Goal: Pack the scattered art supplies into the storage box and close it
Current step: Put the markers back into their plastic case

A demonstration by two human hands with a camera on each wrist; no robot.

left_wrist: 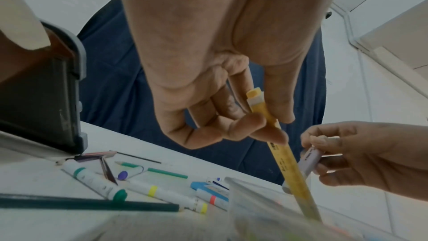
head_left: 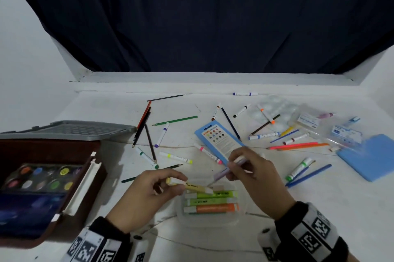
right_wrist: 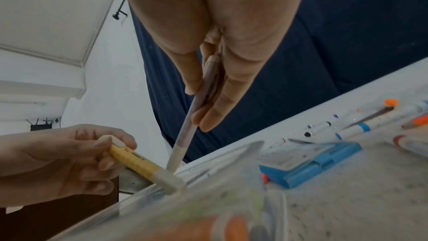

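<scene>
The blue box [head_left: 219, 141] at centre frame reads "Ninso" and "COLOR PENCILS" (smaller print is unreadable). Below it, the left hand [head_left: 147, 194] pinches a yellow highlighter [head_left: 191, 187] between thumb and curled fingers, its white cap tilted down into the clear case [head_left: 242, 208] on the table [head_left: 106, 108]. The right hand [head_left: 253, 173], fingers clamped together, holds a lilac pen [head_left: 226, 172] angled toward that case, while the open storage box [head_left: 89, 189] sits at lower left.
</scene>
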